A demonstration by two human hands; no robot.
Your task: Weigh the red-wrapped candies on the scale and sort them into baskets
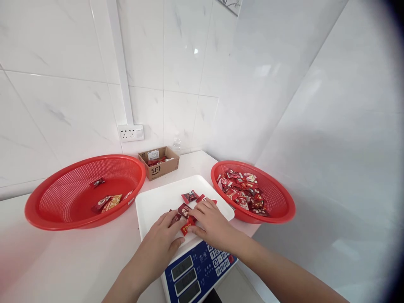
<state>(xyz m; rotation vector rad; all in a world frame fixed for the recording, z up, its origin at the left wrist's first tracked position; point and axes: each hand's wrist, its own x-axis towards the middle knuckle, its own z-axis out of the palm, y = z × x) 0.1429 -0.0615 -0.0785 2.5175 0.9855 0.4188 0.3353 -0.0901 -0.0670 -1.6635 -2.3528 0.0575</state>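
Note:
Both my hands rest on the white tray point(158, 202) of a blue-fronted weighing scale point(198, 273). My left hand point(162, 242) lies flat on the tray's near part, its fingertips touching dark red candy packets point(184, 209). My right hand point(211, 223) is beside it, fingers pinching a bright red candy packet point(187, 227). Further candy packets point(190, 196) lie loose in the tray's middle. Some packets are hidden under my fingers.
A large red basket point(50, 210) on the left holds a few packets. A smaller red basket point(284, 202) on the right is heaped with several red packets. An open cardboard box point(159, 168) stands by the tiled wall, under a socket point(131, 133). The counter edge runs close on the right.

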